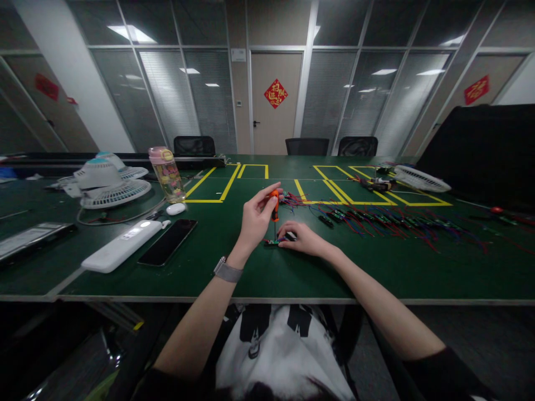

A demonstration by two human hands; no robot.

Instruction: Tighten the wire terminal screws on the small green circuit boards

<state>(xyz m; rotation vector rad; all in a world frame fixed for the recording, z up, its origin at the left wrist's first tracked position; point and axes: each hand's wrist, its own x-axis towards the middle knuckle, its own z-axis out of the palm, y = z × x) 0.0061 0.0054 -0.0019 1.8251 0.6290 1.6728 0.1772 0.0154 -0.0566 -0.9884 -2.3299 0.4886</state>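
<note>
My left hand [258, 218] is closed around the orange and black handle of a screwdriver [276, 207], which stands upright with its shaft pointing down. The shaft's lower end meets a small green circuit board [272, 243] lying on the green table. Bent over the board's right end, my right hand [301, 238] pinches it against the tabletop, fingers closed. Some of the board is hidden under those fingers. Just beyond the screwdriver lies a tangle of red and blue wires [295, 198].
Several wired circuit boards [388, 219] lie in a row to the right. On the left are a phone [168, 243], a white oblong device [122, 245], a white earbud case [175, 209], a drink bottle [167, 175] and white fans [112, 186]. A dark screen [485, 156] stands at far right.
</note>
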